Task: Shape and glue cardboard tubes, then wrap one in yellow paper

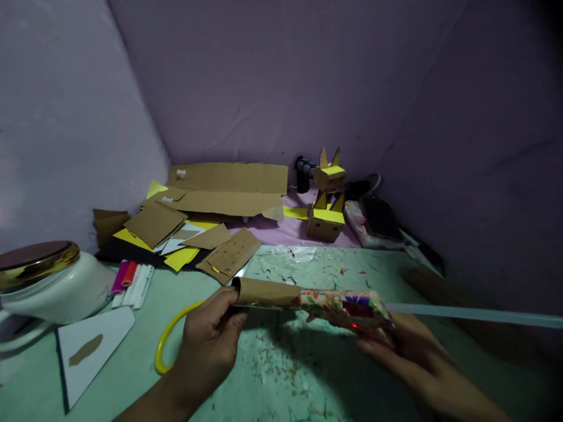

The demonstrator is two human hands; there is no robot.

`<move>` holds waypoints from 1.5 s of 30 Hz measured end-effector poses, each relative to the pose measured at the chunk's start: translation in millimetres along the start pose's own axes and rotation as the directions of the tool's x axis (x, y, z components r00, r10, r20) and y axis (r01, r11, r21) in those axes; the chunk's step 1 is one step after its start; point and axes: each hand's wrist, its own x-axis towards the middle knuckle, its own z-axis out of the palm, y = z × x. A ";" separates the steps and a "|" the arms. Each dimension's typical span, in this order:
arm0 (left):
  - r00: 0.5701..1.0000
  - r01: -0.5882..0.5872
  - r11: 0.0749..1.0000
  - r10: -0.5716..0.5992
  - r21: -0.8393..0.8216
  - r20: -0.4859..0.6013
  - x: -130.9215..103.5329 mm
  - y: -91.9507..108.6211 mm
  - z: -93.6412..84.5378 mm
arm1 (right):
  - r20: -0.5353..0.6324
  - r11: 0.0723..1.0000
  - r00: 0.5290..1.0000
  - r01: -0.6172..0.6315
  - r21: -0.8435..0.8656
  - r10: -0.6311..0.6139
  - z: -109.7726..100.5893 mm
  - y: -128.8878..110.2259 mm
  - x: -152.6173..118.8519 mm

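Note:
My left hand point(211, 343) is closed on the left end of a bent piece of brown cardboard point(266, 293), thumb below and fingers partly hidden behind it. My right hand point(417, 360) grips a hot glue gun point(338, 308) with a colourful, paint-smeared body and a small red light. A long translucent glue stick point(475, 315) runs out of its back to the right. The gun's front end meets the cardboard's right end in view; I cannot tell whether they touch. A yellow curved loop point(162, 346), perhaps a handle, shows partly behind my left hand.
Cardboard scraps point(156, 224) and a long folded cardboard sheet point(229, 196) lie at the back left. Two cardboard boxes with pointed ears, one box point(325, 225) nearer, stand behind. Markers point(134, 284), a white cut piece point(94, 354) and a white pot point(57, 293) are left.

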 end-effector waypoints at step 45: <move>0.987 -0.162 0.987 0.162 -0.013 -0.005 -4.9 -1.2 7.0 | 0.067 0.993 0.992 0.103 0.049 -0.107 14.4 -21.0 -0.6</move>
